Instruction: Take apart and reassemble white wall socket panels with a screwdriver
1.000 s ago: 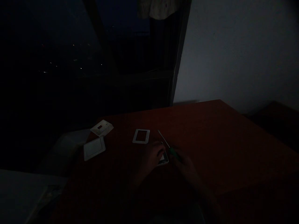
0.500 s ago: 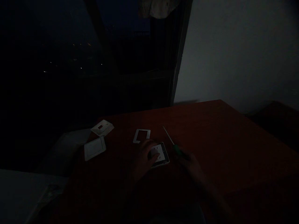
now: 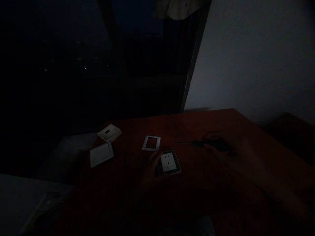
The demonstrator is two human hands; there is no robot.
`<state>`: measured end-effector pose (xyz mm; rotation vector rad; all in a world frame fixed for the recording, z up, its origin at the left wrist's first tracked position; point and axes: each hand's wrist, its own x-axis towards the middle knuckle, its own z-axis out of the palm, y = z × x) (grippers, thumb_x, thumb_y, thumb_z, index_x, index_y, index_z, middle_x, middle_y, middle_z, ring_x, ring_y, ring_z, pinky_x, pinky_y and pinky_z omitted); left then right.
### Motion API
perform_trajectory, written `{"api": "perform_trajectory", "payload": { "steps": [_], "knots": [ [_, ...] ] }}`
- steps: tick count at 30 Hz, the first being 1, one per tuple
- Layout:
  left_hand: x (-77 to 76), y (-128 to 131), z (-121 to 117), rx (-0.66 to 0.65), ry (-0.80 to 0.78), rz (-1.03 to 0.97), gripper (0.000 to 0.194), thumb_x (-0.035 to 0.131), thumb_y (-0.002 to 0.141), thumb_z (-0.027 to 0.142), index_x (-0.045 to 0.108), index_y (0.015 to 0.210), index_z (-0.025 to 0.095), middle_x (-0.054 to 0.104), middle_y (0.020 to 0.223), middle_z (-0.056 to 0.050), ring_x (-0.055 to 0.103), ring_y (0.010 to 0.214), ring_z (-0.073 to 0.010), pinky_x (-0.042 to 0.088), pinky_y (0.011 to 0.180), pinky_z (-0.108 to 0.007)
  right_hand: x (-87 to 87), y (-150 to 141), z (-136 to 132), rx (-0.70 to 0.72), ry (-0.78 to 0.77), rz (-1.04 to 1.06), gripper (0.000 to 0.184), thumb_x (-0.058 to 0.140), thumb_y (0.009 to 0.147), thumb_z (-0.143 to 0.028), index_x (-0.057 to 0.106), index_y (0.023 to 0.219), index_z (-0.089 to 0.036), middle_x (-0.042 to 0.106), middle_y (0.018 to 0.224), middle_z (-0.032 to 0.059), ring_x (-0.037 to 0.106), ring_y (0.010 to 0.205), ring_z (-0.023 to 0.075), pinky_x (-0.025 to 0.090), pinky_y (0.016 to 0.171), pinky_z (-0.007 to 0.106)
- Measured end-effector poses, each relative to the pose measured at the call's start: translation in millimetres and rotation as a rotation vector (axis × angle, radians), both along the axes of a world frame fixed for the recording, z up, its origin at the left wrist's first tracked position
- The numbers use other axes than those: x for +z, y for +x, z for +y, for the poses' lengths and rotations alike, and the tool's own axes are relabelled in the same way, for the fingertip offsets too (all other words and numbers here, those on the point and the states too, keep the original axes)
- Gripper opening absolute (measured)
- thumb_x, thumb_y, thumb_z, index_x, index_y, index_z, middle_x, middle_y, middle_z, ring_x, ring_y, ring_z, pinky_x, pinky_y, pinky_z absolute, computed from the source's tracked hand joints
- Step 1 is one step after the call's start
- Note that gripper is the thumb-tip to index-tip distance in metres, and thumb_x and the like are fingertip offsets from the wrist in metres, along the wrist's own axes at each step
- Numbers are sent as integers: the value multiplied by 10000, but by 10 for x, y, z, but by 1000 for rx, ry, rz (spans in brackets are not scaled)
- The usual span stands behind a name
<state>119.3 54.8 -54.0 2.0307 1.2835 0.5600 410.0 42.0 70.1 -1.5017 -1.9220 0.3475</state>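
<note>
The room is very dark. My left hand (image 3: 151, 167) grips the left edge of a white wall socket (image 3: 169, 163) that lies face up on the red-brown table (image 3: 209, 170). My right hand (image 3: 219, 144) is out to the right with its fingers closed round the handle of a screwdriver (image 3: 194, 143), whose thin shaft points left just above the table. A white rectangular frame (image 3: 151, 143) lies just beyond the socket.
Two more white switch plates, the nearer plate (image 3: 101, 154) and the farther plate (image 3: 109, 132), lie near the table's left edge. A pale surface (image 3: 22, 200) sits lower left. A dark window is behind and a pale wall (image 3: 258, 59) rises on the right.
My right hand has carried the screwdriver away from the socket, to the right and farther back. My left hand has slid off the socket's face to its left edge, uncovering it.
</note>
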Motion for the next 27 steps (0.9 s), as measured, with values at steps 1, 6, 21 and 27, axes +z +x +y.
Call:
{"api": "perform_trajectory", "payload": {
  "steps": [1,6,21,27],
  "knots": [
    [-14,-1,-1,4,-11,-2,775,691,771,422,331,1428,224,302,1503,-114,315,1365,-284,308,1109,-464,39,-13,10,1,26,-15,231,611,829,-384,613,1021,-256,704,1003,47,685,855,222,548,681,306],
    [-37,-4,4,6,-21,-5,781,686,764,474,351,1425,229,306,1503,-117,327,1358,-292,313,1103,-468,127,-125,85,54,44,-77,214,610,833,-398,594,977,-242,711,917,37,678,740,187,512,616,265],
    [-15,26,15,-5,-4,22,786,686,759,475,353,1423,216,328,1491,-122,329,1354,-295,327,1093,-461,139,-247,145,105,35,-134,175,565,859,-393,613,871,-226,684,738,-2,630,586,131,417,504,219],
    [-1,31,12,-2,-32,28,791,696,756,455,353,1423,207,314,1497,-124,339,1349,-291,330,1092,-451,158,-276,134,115,45,-139,154,568,862,-375,594,870,-224,674,716,-9,616,553,120,407,498,211]
  ]
}}
